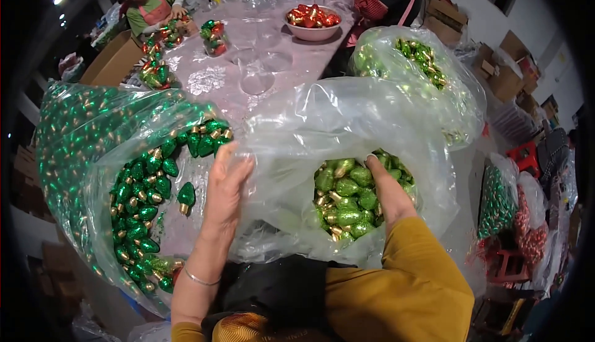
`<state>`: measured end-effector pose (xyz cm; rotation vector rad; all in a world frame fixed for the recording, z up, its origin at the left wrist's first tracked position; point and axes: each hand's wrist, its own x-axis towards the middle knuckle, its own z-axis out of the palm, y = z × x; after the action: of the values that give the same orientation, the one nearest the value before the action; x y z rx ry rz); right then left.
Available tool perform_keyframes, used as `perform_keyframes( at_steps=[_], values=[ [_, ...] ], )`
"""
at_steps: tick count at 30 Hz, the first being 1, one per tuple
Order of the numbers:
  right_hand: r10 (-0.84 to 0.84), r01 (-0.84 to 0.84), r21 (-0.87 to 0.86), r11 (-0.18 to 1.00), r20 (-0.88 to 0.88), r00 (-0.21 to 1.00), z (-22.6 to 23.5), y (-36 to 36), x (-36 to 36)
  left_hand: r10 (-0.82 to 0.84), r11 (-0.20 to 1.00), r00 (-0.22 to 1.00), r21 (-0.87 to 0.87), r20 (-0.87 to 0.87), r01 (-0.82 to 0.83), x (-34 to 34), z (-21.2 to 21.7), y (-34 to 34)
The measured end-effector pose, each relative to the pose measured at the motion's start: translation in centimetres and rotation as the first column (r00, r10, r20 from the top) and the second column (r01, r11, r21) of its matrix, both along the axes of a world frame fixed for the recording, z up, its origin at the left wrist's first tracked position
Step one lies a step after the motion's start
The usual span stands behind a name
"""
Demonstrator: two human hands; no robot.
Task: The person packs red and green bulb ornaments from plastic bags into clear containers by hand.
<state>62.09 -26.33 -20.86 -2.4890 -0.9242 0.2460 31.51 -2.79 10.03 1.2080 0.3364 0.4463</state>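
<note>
The left hand gripped the rim of a clear plastic bag at the picture's centre, while the right hand was sunk among the light-green foil bulbs inside it, its fingers hidden, so its grip could not be told. At nine o'clock of that bag, a second bag spilled dark-green bulbs onto the desk.

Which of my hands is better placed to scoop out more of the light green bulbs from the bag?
Probably the right hand: it is already down among the light green bulbs, while the left hand holds the clear bag's rim.
</note>
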Motion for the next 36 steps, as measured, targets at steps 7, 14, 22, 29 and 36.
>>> perform_keyframes(
  at_steps=[7, 14, 22, 29, 36],
  values=[
    [-0.035, -0.062, -0.176, 0.982, -0.502, 0.864, 1.4, 0.8, -8.9, 0.359, 0.662, 0.930, 0.725, -0.083, -0.191, 6.2, -13.9, 6.5],
    [-0.012, -0.043, -0.477, 0.878, -0.111, 0.994, 18.8, 1.8, -15.2, 0.521, 0.206, 0.852, 0.962, 0.047, -0.179, 3.5, -14.0, 6.8],
    [0.093, 0.144, -0.572, 0.807, 0.363, 0.927, 15.3, -3.1, 3.7, -0.170, -0.478, 0.861, 0.804, -0.479, 0.353, 2.5, -17.7, -1.4],
    [0.121, 0.102, -0.743, 0.661, 0.240, 0.963, 14.6, -3.3, -0.1, 0.127, -0.410, 0.796, 0.699, -0.592, 0.586, 0.6, -17.6, 0.9],
    [0.356, -0.673, -0.533, 0.513, -0.582, 0.731, 22.8, -1.9, -23.2, -0.160, -0.355, 0.730, 0.729, -0.665, 0.586, -3.0, -17.6, -3.3]
  ],
)
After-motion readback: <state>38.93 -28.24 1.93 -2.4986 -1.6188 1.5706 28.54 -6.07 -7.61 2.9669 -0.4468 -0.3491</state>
